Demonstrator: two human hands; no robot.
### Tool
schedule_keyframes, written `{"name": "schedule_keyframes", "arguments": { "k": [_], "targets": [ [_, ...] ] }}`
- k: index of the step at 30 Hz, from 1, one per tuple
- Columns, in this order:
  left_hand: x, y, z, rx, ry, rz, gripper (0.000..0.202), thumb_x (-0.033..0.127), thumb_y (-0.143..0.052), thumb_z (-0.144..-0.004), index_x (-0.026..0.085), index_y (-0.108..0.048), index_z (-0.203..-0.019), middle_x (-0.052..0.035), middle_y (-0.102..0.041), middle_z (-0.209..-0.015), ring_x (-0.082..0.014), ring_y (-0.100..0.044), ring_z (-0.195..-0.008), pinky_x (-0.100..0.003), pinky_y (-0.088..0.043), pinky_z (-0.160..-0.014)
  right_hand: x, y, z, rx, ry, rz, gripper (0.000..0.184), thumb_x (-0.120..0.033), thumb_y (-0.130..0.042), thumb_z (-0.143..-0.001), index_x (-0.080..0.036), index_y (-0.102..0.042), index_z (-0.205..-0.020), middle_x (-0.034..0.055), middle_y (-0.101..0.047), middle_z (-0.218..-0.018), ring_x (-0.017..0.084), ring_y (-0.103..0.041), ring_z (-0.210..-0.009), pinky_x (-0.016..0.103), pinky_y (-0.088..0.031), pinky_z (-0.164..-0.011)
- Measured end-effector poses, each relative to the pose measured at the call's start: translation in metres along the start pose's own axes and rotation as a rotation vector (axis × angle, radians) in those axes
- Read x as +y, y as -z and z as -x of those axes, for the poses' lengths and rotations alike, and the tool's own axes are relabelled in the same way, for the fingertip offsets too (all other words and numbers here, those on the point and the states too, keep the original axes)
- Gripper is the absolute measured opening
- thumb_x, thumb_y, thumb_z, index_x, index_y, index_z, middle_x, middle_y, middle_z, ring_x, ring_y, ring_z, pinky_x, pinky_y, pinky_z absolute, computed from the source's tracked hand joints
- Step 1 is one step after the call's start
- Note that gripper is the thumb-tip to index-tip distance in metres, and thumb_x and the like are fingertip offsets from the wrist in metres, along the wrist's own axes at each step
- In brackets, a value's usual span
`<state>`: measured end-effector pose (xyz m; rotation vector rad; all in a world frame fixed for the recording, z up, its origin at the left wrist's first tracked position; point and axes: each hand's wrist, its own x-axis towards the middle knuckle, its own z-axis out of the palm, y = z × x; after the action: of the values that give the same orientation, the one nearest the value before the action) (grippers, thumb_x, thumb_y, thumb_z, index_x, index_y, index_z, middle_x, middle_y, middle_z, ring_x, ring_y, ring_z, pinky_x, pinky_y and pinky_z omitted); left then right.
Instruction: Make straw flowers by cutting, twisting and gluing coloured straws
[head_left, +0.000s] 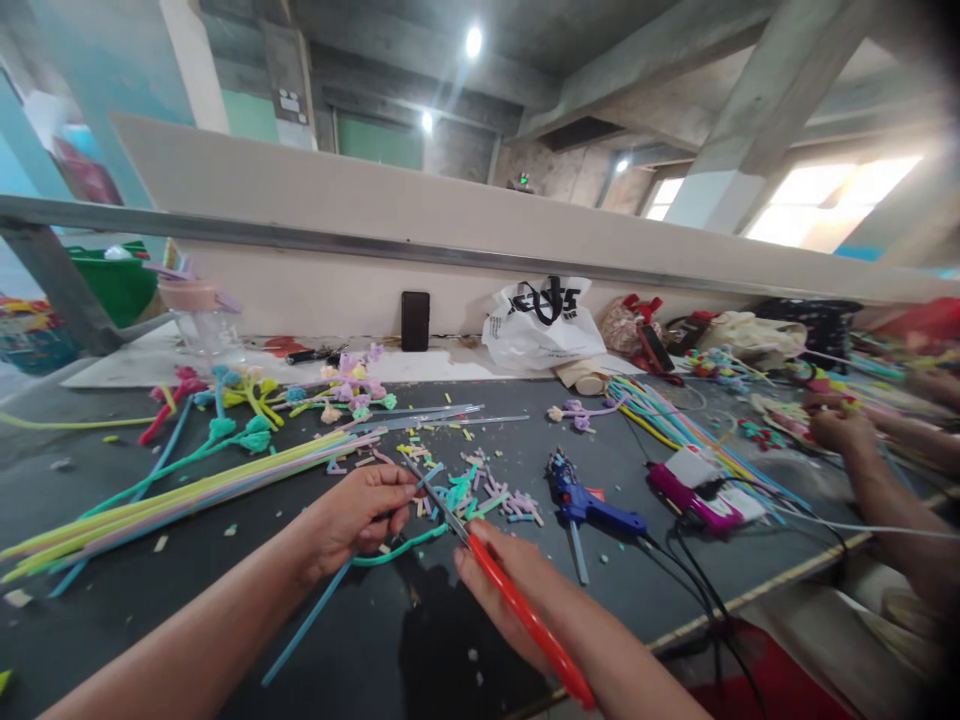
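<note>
My left hand (pixel 373 508) pinches a light blue pipe cleaner (pixel 306 625), whose long end hangs down toward the front of the table while its short tip sticks out past my fingers. In my right hand (pixel 514 585) is a pair of red-handled scissors (pixel 529 620). Their blades point up and left, at the tip of the blue pipe cleaner; whether they touch it is hard to tell. Under and beyond my hands lie short cut pieces (pixel 514 503) in purple, blue and yellow, with a green pipe cleaner piece (pixel 405 547) close below the blades.
A bundle of long pipe cleaners (pixel 202 490) lies at left, below finished pipe cleaner flowers (pixel 352 380). To the right are a blue glue gun (pixel 600 512) and a purple power strip (pixel 694 498) with cables. A phone (pixel 415 322) leans behind. Another person's hand (pixel 844 425) works at far right.
</note>
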<state>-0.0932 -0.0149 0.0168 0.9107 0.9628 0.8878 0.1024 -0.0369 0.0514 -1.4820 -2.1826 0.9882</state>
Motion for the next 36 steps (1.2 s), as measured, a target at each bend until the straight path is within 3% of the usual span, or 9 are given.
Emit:
{"name": "schedule_keyframes", "arguments": {
  "k": [6, 13, 20, 25, 33, 36],
  "targets": [
    [0.001, 0.000, -0.001, -0.022, -0.023, 0.033, 0.016, 0.030, -0.057, -0.074, 0.017, -0.049, -0.075, 0.0059, -0.051, -0.049, 0.0009, -0.020, -0.028, -0.014, -0.010, -0.030, -0.002, 0.001, 0.000, 0.011, -0.046, -0.024, 0.018, -0.022, -0.044, -0.076, -0.019, -0.041, -0.059, -0.0043, -0.039, -0.056, 0.009, -0.035, -0.053, 0.022, -0.030, -0.050],
    [0.001, 0.001, 0.000, -0.034, -0.023, 0.012, 0.018, 0.031, -0.059, -0.074, 0.015, -0.050, -0.072, 0.0057, -0.050, -0.048, 0.0012, -0.021, -0.028, -0.014, -0.009, -0.030, 0.018, -0.008, -0.006, 0.063, -0.019, 0.063, 0.016, -0.023, -0.043, -0.076, -0.019, -0.040, -0.061, -0.0052, -0.038, -0.057, 0.008, -0.036, -0.053, 0.020, -0.029, -0.049],
    [0.001, 0.006, -0.002, -0.011, -0.071, 0.048, 0.017, 0.031, -0.057, -0.076, 0.015, -0.053, -0.075, 0.0049, -0.050, -0.050, 0.0020, -0.021, -0.029, -0.014, -0.008, -0.032, 0.020, 0.004, 0.007, -0.231, -0.163, -0.102, 0.027, -0.047, -0.026, -0.084, -0.024, -0.039, -0.083, -0.0065, -0.045, -0.056, 0.007, -0.040, -0.035, 0.017, -0.029, -0.036],
    [0.001, 0.004, -0.003, 0.003, -0.071, 0.044, 0.016, 0.029, -0.057, -0.075, 0.015, -0.051, -0.073, 0.0039, -0.052, -0.052, 0.0020, -0.022, -0.030, -0.014, -0.009, -0.032, 0.011, 0.001, 0.005, -0.106, 0.046, 0.178, 0.019, -0.038, -0.037, -0.081, -0.021, -0.043, -0.074, -0.0032, -0.049, -0.059, 0.010, -0.045, -0.051, 0.020, -0.033, -0.049],
    [0.002, 0.000, 0.001, 0.003, -0.071, -0.007, 0.017, 0.029, -0.058, -0.074, 0.015, -0.051, -0.071, 0.0033, -0.053, -0.054, 0.0010, -0.026, -0.030, -0.013, -0.014, -0.032, 0.011, 0.005, 0.002, -0.012, -0.113, 0.088, 0.021, -0.037, -0.035, -0.083, -0.022, -0.037, -0.070, -0.0055, -0.043, -0.053, 0.008, -0.038, -0.045, 0.019, -0.028, -0.042],
    [0.004, -0.001, 0.002, 0.002, -0.072, -0.014, 0.016, 0.029, -0.058, -0.074, 0.014, -0.051, -0.072, 0.0039, -0.052, -0.053, 0.0017, -0.023, -0.030, -0.013, -0.012, -0.032, 0.013, 0.009, 0.004, -0.032, -0.092, 0.086, 0.018, -0.037, -0.036, -0.083, -0.022, -0.038, -0.073, -0.0051, -0.044, -0.055, 0.009, -0.040, -0.045, 0.020, -0.028, -0.042]
  ]
}}
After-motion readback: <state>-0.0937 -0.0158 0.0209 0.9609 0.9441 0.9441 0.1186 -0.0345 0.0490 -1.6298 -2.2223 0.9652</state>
